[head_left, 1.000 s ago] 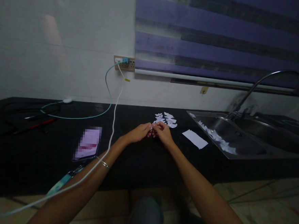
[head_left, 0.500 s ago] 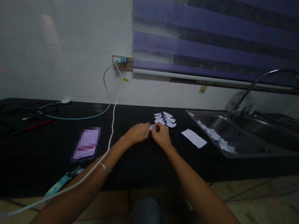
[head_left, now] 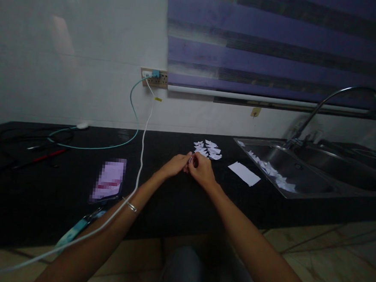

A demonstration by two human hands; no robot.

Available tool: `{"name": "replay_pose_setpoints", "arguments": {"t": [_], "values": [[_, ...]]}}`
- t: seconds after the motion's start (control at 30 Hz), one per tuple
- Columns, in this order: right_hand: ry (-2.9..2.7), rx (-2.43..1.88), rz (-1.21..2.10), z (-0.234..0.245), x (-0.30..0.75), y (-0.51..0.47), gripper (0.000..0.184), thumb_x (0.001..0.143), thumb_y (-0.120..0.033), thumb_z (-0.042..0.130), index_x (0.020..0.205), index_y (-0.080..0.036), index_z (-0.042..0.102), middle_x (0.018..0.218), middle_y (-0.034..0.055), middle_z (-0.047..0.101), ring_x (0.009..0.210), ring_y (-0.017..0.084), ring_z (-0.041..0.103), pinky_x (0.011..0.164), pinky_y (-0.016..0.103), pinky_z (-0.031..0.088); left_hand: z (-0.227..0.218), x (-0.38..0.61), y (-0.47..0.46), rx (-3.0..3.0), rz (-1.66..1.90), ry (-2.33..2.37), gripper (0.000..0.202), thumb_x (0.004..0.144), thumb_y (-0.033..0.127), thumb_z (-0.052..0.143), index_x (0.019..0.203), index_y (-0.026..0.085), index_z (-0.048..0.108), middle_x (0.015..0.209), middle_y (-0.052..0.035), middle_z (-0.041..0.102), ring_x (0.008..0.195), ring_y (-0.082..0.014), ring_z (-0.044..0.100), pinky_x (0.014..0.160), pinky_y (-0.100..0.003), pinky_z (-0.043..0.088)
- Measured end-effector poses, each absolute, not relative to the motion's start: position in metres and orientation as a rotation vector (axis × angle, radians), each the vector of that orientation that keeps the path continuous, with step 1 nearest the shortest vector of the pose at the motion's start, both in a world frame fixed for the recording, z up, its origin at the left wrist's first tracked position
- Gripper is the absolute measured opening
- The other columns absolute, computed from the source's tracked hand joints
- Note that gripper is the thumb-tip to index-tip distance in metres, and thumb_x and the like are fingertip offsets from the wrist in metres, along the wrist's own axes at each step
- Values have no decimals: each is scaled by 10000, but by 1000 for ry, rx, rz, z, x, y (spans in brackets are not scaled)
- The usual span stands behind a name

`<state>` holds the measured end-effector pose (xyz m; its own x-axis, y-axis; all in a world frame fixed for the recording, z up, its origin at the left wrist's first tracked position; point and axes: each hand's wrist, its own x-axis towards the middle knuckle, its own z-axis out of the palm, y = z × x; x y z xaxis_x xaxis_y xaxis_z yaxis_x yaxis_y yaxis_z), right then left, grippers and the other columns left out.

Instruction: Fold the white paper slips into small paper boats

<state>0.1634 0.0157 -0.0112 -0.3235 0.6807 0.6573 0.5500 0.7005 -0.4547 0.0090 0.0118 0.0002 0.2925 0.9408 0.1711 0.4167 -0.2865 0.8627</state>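
Observation:
My left hand and my right hand meet over the black counter, fingertips pinched together on a small piece of white paper, mostly hidden by the fingers. Just beyond the hands lies a pile of several small folded white paper pieces. A flat white paper sheet rests to the right of my right hand.
A steel sink with paper scraps in it and a curved tap stand at the right. A phone with a blue lanyard lies left. A white cable and a teal cable run from the wall socket.
Both hands stay pinched on the small paper and shift only slightly; the fingers rework their grip. The view has drifted a little.

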Motion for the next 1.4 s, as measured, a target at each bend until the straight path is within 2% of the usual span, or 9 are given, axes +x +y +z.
{"name": "replay_pose_setpoints", "arguments": {"t": [0.2,0.33,0.53,0.7,0.8,0.9,1.07,1.27,1.4], "values": [[-1983,-972,206,-11,162,15,55,855,-211,530,816,-184,558,766,35,597,705,168,539,669,273,404,-8,5,17,1814,931,988,549,945,593,407,759,130,637,634,-37,645,583,-131,570,611,-247,465],[-2029,-1021,111,-10,161,13,165,897,-203,495,791,-168,615,796,75,628,767,196,564,728,303,417,-9,1,21,1764,947,955,533,914,602,473,721,129,625,644,-50,653,593,-135,589,630,-263,493],[-2053,-1043,31,-8,165,10,243,933,-203,487,890,-164,723,838,100,674,823,218,598,764,317,432,-2,2,17,1793,894,1003,585,919,633,442,689,129,630,624,-52,646,578,-129,586,629,-263,488],[-1996,-983,47,-9,167,9,243,927,-212,504,969,-172,741,888,106,684,877,227,609,803,327,450,-3,3,13,1951,894,1012,645,928,685,327,671,151,581,648,-45,627,612,-137,569,642,-265,468],[-1971,-865,189,-10,167,15,232,914,-221,511,923,-165,737,853,92,676,822,208,603,782,327,458,-2,0,10,2019,893,1053,630,947,663,307,662,160,556,635,-22,588,606,-127,528,635,-254,441],[-1893,-773,509,-11,166,24,209,870,-270,565,946,-175,734,869,70,691,808,193,605,747,316,475,3,-6,7,2042,884,1107,640,955,665,274,659,164,541,614,-10,563,583,-121,496,612,-247,420],[-1624,-769,1139,-9,167,29,289,796,-436,640,884,-176,730,792,42,682,681,164,591,541,255,449,8,-12,2,1999,796,1119,652,920,721,288,681,170,540,593,-3,552,544,-123,481,555,-244,392],[-1522,-781,1303,-8,167,26,305,683,-459,756,774,-174,700,698,11,654,599,130,571,522,238,447,5,-13,2,1975,760,1071,639,969,658,208,653,183,497,552,8,514,510,-118,438,555,-251,372],[-1492,-809,1228,-11,165,31,306,648,-450,768,751,-173,687,670,11,652,576,138,573,517,249,462,8,-12,-2,2009,787,1108,582,962,647,290,731,175,539,601,12,520,534,-119,439,551,-246,366]]}}
